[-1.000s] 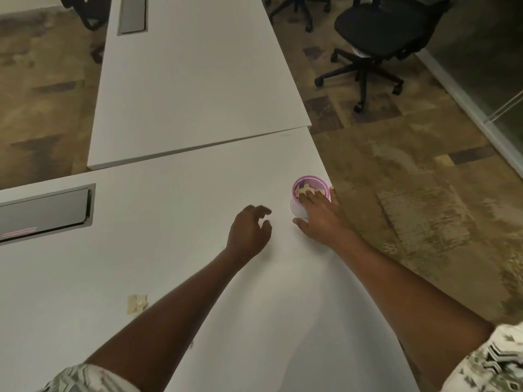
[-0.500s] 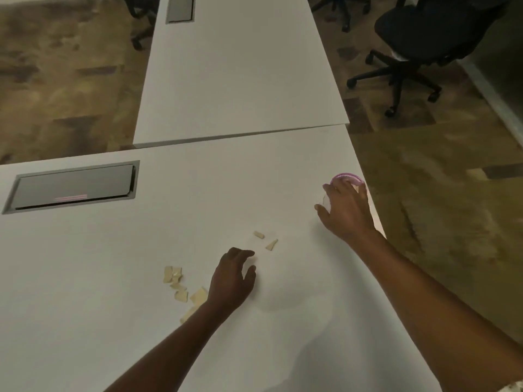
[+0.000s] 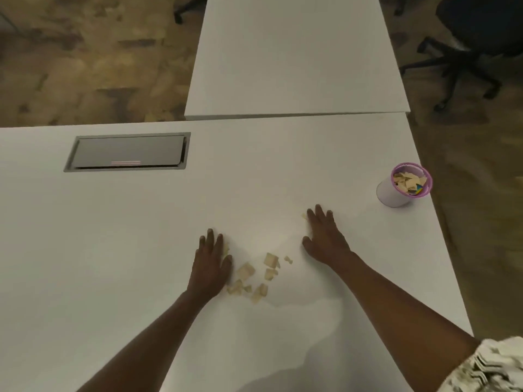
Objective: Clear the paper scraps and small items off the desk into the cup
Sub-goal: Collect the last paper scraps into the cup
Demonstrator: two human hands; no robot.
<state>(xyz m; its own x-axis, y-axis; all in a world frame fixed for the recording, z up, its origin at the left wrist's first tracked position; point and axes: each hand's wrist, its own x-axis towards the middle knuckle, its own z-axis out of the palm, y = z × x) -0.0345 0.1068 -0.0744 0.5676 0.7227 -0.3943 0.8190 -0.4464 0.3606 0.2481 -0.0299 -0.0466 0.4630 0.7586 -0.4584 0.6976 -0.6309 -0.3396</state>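
Several tan paper scraps (image 3: 256, 274) lie loose on the white desk (image 3: 113, 250), between my two hands. My left hand (image 3: 212, 264) rests flat on the desk at the left edge of the scraps, fingers extended, holding nothing. My right hand (image 3: 325, 239) lies flat to the right of them, with one small scrap (image 3: 304, 216) at its fingertips. A white cup with a pink rim (image 3: 403, 185) stands upright near the desk's right edge, well right of my right hand, partly filled with scraps and a colourful bit.
A grey cable hatch (image 3: 127, 151) is set into the desk at the upper left. A second white desk (image 3: 294, 58) abuts the far side. A black office chair (image 3: 475, 38) stands on the carpet at the upper right. The desk's right edge runs just past the cup.
My right hand let go of the cup and moved left to the desk beside the scraps. My left hand flattened next to the scraps. The view shifted left.
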